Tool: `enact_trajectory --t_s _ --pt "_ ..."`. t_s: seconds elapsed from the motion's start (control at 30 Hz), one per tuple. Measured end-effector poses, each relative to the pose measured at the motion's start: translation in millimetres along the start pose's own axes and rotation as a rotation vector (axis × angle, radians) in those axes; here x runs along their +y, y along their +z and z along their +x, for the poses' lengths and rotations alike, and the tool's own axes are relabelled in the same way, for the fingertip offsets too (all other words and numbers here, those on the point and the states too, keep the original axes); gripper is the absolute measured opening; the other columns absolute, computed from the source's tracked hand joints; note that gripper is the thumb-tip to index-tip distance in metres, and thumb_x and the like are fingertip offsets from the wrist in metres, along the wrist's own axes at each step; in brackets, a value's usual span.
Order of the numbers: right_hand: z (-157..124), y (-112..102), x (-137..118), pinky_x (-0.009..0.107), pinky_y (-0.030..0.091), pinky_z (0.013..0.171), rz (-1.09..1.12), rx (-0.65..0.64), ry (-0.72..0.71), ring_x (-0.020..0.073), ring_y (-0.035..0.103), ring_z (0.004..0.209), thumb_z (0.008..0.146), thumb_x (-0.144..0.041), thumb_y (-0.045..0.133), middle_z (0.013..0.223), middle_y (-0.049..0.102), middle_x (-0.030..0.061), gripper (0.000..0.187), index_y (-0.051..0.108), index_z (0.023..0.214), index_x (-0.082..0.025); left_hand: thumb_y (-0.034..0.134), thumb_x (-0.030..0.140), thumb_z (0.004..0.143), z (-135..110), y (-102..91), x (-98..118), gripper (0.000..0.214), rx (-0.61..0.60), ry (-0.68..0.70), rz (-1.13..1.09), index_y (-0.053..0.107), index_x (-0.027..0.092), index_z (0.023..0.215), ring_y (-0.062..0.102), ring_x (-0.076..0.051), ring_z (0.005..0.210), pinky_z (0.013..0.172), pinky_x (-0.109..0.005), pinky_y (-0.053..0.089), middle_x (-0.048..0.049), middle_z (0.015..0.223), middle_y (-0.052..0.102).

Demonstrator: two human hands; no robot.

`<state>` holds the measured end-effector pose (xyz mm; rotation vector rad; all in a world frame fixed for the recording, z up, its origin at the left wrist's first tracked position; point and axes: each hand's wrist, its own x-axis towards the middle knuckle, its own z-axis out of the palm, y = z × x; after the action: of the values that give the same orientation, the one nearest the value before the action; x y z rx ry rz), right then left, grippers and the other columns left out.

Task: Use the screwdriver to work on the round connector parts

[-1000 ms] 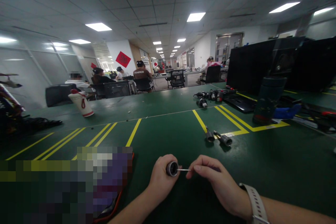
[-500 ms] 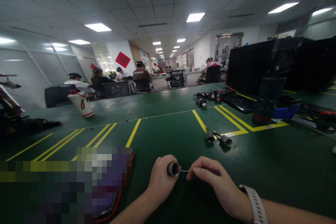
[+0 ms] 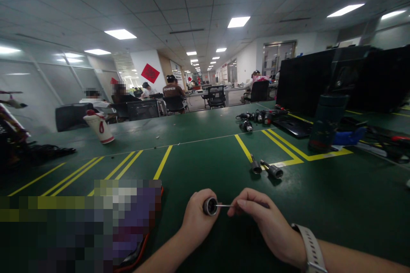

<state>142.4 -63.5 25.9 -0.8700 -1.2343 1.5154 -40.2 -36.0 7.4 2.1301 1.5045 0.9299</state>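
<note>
My left hand (image 3: 199, 213) is wrapped round a dark metal hole saw (image 3: 210, 206), its round open mouth facing me. Between the thumb and fingers of my right hand (image 3: 261, 217) is a thin metal rod (image 3: 224, 205). The rod points left, and its tip meets the rim or mouth of the hole saw; how deep it reaches I cannot tell. Most of the hole saw's body and the rod's other end are hidden by my hands. Farther off on the green table lie two more hole saws with shanks, one left (image 3: 255, 166) and one right (image 3: 273, 171).
A pixelated item with a red edge (image 3: 147, 239) lies left of my hands. Dark power tools (image 3: 246, 126), a dark bottle (image 3: 327, 123) and black monitors (image 3: 307, 85) stand at the right. A white cup (image 3: 101, 128) is at the far left; several people sit beyond.
The rod's tip has shifted slightly left and up, from beside the hole saw to its mouth. My right hand has risen a little; my left hand stays nearly still.
</note>
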Motion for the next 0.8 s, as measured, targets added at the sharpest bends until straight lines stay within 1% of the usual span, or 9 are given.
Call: enact_trajectory --t_s 0.13,0.27,0.47,0.6,0.73,0.8 --pt "-1.7 -0.8 -1.2 0.034 0.037 0.078 -0.079 0.017 -0.023 0.0203 0.057 0.078 0.080 -0.028 0.057 0.072 0.068 0.0033 0.018 0.065 0.069 -0.017 0.055 0.019 0.071 0.1 0.4 1.0 0.012 -0.008 -0.035 0.071 0.052 0.019 0.060 0.051 -0.016 0.060 0.056 -0.026 0.035 0.0013 0.061 0.055" --pt "-1.3 -0.6 -1.7 0.034 0.038 0.077 -0.084 -0.014 0.000 0.0205 0.057 0.078 0.078 -0.027 0.058 0.073 0.068 0.0039 0.017 0.067 0.069 -0.016 0.056 0.020 0.072 0.1 0.4 2.5 0.014 -0.009 0.017 0.134 0.051 0.019 0.059 0.049 -0.015 0.059 0.057 -0.026 0.034 0.0021 0.059 0.054" --pt "0.1 -1.1 1.3 0.036 0.037 0.080 -0.006 -0.020 0.024 0.0215 0.057 0.081 0.079 -0.026 0.057 0.075 0.069 0.0053 0.017 0.065 0.069 -0.015 0.055 0.016 0.070 -0.2 2.2 -2.0 0.014 0.005 0.027 0.055 0.049 0.019 0.058 0.047 -0.014 0.056 0.054 -0.024 0.033 0.0031 0.058 0.050" --pt "1.4 -0.7 2.4 0.036 0.036 0.081 0.013 -0.025 0.022 0.0216 0.058 0.082 0.079 -0.026 0.057 0.076 0.070 0.0053 0.016 0.065 0.070 -0.016 0.055 0.018 0.069 0.4 3.1 -3.9 0.016 0.012 0.036 -0.015 0.046 0.019 0.056 0.045 -0.013 0.055 0.053 -0.024 0.033 0.0033 0.057 0.048" --pt "0.9 -0.6 0.1 0.036 0.036 0.080 -0.032 0.003 -0.002 0.0216 0.057 0.081 0.080 -0.028 0.057 0.075 0.069 0.0048 0.017 0.065 0.070 -0.016 0.054 0.015 0.069 0.6 2.0 -2.4 0.014 0.006 0.011 -0.012 0.048 0.019 0.057 0.047 -0.014 0.056 0.054 -0.024 0.034 0.0032 0.057 0.049" --pt "-0.8 -1.2 -1.3 0.035 0.037 0.078 -0.077 0.011 -0.029 0.0213 0.057 0.080 0.080 -0.029 0.057 0.075 0.069 0.0045 0.018 0.065 0.070 -0.016 0.054 0.016 0.070 0.5 1.5 -1.6 0.013 0.003 -0.006 0.012 0.049 0.019 0.058 0.048 -0.014 0.058 0.055 -0.024 0.034 0.0030 0.059 0.050"
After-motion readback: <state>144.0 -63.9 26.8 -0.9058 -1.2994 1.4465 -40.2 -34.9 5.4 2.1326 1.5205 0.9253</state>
